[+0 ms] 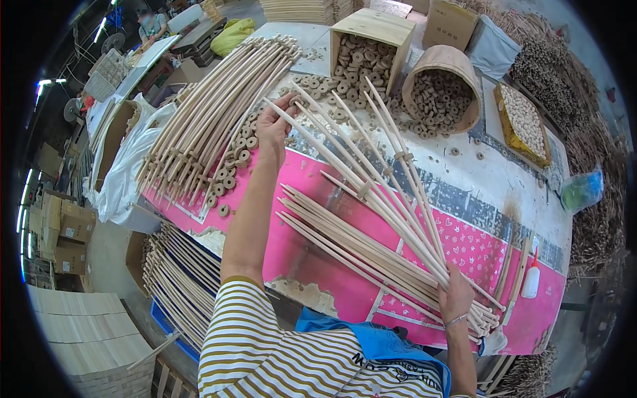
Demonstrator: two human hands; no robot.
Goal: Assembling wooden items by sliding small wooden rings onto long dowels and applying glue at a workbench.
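My right hand (456, 295) is closed around the lower ends of several pale wooden sticks (398, 222), whose tips fan out up and to the left. Brown rings are threaded on some of these sticks, one of them a ring (364, 190) partway along. My left hand (273, 126) reaches to the stick tips, its fingers pinching a small brown wooden ring (296, 101) there; the fingers partly hide it. Under the fan, more bare sticks (358, 242) lie on the pink table covering. Loose rings (243, 157) lie beside my left forearm.
Sticks with rings (219, 106) are piled at the left. At the back stand a wooden box (373, 25) and a round wooden tub (446, 60), both spilling rings. A tray of small pale pieces (523, 126) and a white bottle (531, 282) are at the right.
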